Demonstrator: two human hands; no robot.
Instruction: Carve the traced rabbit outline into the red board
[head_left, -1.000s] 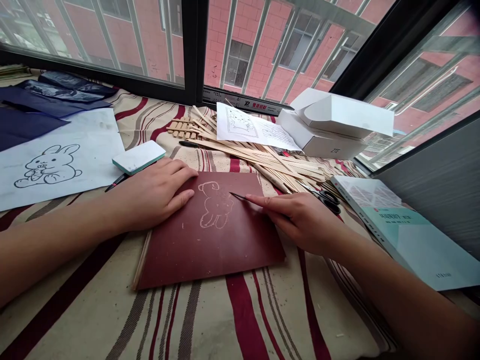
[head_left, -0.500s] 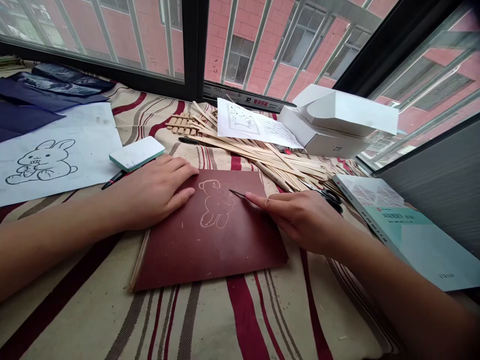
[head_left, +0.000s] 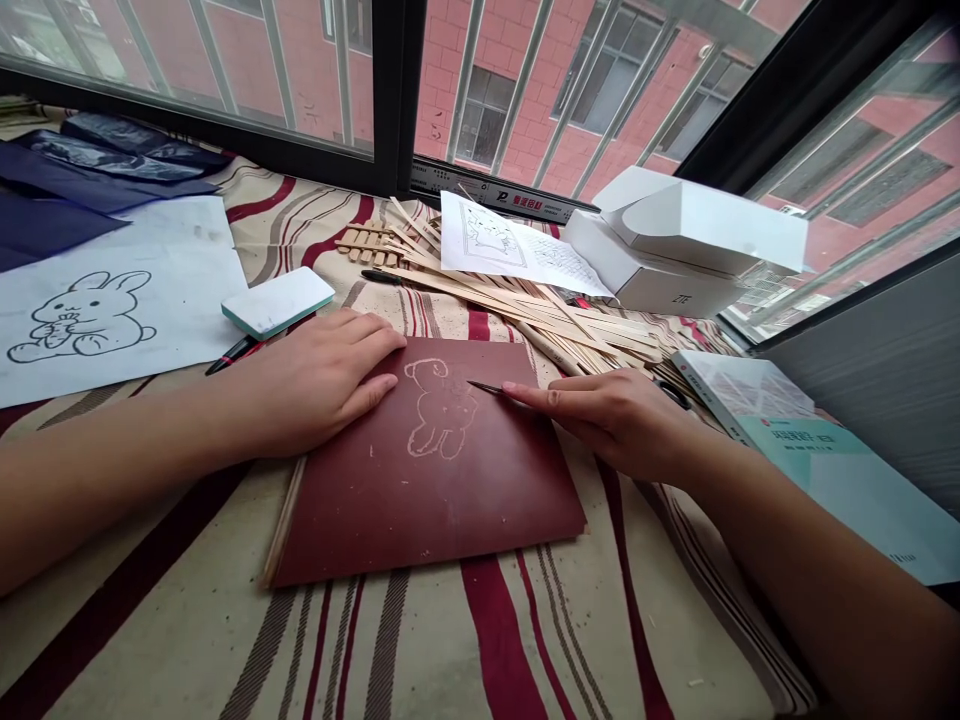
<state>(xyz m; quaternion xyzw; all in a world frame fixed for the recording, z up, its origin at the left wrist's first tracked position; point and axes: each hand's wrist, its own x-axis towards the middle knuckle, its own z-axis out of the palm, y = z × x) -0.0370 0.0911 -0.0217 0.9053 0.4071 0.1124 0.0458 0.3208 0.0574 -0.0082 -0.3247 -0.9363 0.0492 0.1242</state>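
I'm showing bare skin from fingertips along both forearms. My left hand (head_left: 330, 380) is showing slim fingers and a smooth back; my right hand (head_left: 622, 420) is bearing a small roundish mark (head_left: 553, 398) on its index finger. My left forearm (head_left: 142, 455) and right forearm (head_left: 795, 550) are broadening from narrower wrists.

Runs from maroon on the flat rectangular board (head_left: 435, 515), bearing a pale rabbit outline (head_left: 441, 412), through cream, crimson and grey-brown stripes on the fabric cover (head_left: 187, 650), to white over teal on the oblong block (head_left: 277, 299).
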